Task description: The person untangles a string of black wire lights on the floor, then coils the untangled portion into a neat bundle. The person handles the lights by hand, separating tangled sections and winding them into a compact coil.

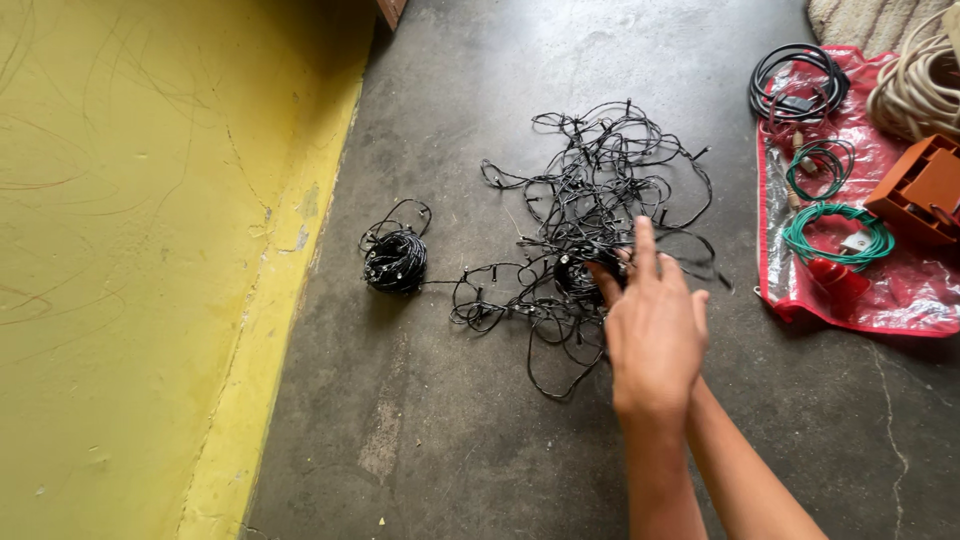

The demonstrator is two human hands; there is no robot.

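Item: tangle [600,190] of thin black wire with small bulbs, loose on the concrete floor [480,420], our landmark for all that follows.

Step in hand, as we judge it: gathering the wire into a bundle. We are partway, for one finished coil [396,260] already lies left of the tangle, joined to it by a single taut strand, while most of the wire is unsorted. A second small coil [580,270] sits at the near edge of the tangle, under our hands.

Next move, as we judge it: it calls for one free strand to be drawn out of the tangle without dragging the knots tighter, and slack fed round the small coil.

Hands: both arms reach forward from the near right. Our left hand [655,330] lies on top, back up, wrist straight, index finger pointing out over the tangle, other fingers loosely apart and touching the small coil; we cannot tell whether they grip it. Our right hand [700,310] is almost wholly hidden beneath the left; its fingers cannot be told.

Other entries: right of the tangle, a red plastic sheet [900,300] bearing green wire loops [835,230], a black cable [798,85] and a brown box [920,190]. Left of the tangle, a yellow wall [150,250].
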